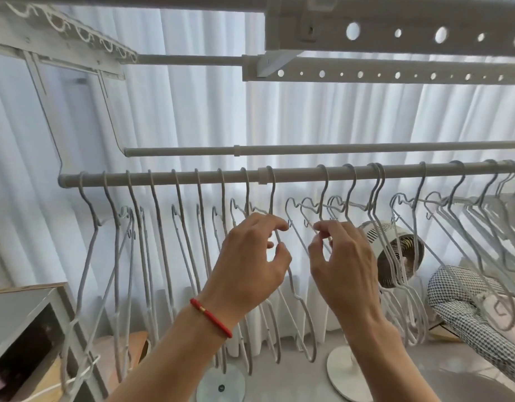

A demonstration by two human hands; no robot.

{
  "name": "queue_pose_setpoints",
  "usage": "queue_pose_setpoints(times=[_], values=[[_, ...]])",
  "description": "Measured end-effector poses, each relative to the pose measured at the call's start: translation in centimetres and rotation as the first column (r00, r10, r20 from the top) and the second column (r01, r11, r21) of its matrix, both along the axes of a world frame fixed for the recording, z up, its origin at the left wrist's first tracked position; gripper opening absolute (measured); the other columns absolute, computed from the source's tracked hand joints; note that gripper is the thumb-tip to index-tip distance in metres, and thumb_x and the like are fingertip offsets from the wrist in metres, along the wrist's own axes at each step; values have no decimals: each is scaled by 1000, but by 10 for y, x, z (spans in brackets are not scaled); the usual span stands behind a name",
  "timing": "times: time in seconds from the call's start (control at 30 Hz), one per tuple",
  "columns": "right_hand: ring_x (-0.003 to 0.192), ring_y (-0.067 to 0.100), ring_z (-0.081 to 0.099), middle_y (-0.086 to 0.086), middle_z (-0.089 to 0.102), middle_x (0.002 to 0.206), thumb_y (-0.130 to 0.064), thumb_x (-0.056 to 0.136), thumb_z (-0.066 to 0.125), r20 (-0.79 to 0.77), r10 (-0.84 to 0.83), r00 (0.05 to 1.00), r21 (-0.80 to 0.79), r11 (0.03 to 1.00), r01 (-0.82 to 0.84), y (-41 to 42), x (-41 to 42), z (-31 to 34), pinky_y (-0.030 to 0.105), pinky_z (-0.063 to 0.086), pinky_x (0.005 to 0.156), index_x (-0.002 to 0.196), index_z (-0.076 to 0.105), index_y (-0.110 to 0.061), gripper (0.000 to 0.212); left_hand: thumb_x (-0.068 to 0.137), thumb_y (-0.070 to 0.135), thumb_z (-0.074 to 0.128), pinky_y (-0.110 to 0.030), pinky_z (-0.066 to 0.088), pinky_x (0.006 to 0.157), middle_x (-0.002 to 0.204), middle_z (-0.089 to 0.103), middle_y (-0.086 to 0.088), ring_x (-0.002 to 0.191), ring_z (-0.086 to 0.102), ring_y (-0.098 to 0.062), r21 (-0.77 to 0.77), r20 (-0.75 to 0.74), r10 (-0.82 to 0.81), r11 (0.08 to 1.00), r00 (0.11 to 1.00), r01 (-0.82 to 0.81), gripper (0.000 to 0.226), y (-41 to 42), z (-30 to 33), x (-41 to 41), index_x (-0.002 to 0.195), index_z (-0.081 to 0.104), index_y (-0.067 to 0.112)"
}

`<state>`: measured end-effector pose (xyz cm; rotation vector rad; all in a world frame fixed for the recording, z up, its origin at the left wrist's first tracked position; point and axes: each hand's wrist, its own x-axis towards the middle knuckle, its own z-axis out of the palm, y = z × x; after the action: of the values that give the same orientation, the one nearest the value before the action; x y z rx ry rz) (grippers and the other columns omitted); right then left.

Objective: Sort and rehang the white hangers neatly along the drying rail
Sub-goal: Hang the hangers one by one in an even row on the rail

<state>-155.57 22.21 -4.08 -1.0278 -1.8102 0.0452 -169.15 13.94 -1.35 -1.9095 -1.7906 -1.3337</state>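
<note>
Our left hand (250, 256) has its grip curled round the neck of a thin white wire hanger (294, 285) hooked near the middle joint of the long grey drying rail (192, 177). Our right hand (343, 262) pinches the wire of the neighbouring white hanger (323, 192), just beside the first. A red cord bracelet (211, 317) circles the left wrist. More white hangers (152, 227) hang evenly spaced toward the rail's left end; others crowd at slants toward its right end. Behind them hang white curtains (178, 111), with a round fan (395, 253) beyond the right hand.
</note>
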Motion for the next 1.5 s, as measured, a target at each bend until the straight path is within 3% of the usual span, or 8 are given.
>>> queue_pose_setpoints(times=[0.13, 0.27, 0.4, 0.57, 0.77, 0.9, 1.3, 1.5], values=[[108, 24, 57, 7, 65, 117, -23, 100, 53, 189, -55, 980, -109, 991, 77, 9, 15, 0, 32, 44, 83, 134, 55, -12, 36, 88, 15, 65, -29, 57, 86, 111, 66, 5, 91, 64, -9, -9, -1, -15, 1000, 1000, 15, 28, 2, -2, 12, 116, 68, 18], [85, 27, 66, 4, 68, 91, -18, 103, 43, 353, 22, 935, -304, 948, 92, 20, 18, -11, 41, 54, 74, 125, 48, -12, 23, 88, 15, 64, -32, 55, 89, 115, 65, 3, 95, 64, -11, -37, -9, 82, 996, 997, -82, 30, 5, -10, 28, 118, 68, 16], [79, 28, 67, 4, 69, 84, -7, 100, 46, 256, 170, 952, -366, 928, -67, 32, 17, -22, 44, 55, 70, 135, 47, -10, 35, 89, 18, 64, -31, 54, 94, 122, 62, 3, 107, 60, -11, -57, 3, 215, 975, 977, -214, 32, 5, -14, 45, 121, 67, 16], [70, 26, 52, 6, 62, 80, -11, 102, 43, 211, 310, 927, -374, 902, -216, 35, 17, -23, 36, 42, 62, 126, 52, -9, 26, 88, 17, 65, -32, 55, 94, 122, 62, 3, 110, 60, -13, -50, 22, 346, 937, 938, -345, 33, 4, -14, 66, 121, 67, 18], [74, 30, 62, 6, 60, 79, -6, 100, 42, 205, 402, 893, -388, 870, -303, 28, 8, -15, 39, 51, 65, 126, 52, -7, 28, 89, 16, 65, -33, 56, 93, 122, 63, 3, 111, 60, -13, -54, 37, 407, 913, 913, -405, 32, -5, -13, 76, 121, 66, 18], [75, 30, 63, 9, 64, 82, -10, 100, 43, 196, 407, 892, -388, 868, -311, 25, 3, -16, 43, 54, 66, 121, 51, -8, 22, 89, 18, 64, -31, 56, 91, 121, 62, 4, 108, 59, -12, -46, 17, 419, 907, 908, -418, 32, -11, -12, 78, 121, 66, 19], [74, 31, 58, 6, 57, 74, -14, 102, 39, 175, 358, 917, -391, 880, -269, 22, -3, -17, 37, 41, 60, 110, 51, -7, 16, 89, 20, 63, -33, 58, 88, 121, 61, 7, 109, 60, -11, -51, 8, 369, 928, 929, -368, 32, -16, -20, 63, 120, 66, 21], [98, 30, 64, 7, 68, 105, -44, 106, 31, 297, 236, 925, -322, 937, -136, 8, 17, -6, 37, 40, 72, 119, 55, -13, 41, 89, 18, 63, -32, 58, 88, 120, 62, 7, 109, 60, -11, -52, 8, 336, 941, 942, -335, 32, -10, -21, 62, 120, 66, 21]])
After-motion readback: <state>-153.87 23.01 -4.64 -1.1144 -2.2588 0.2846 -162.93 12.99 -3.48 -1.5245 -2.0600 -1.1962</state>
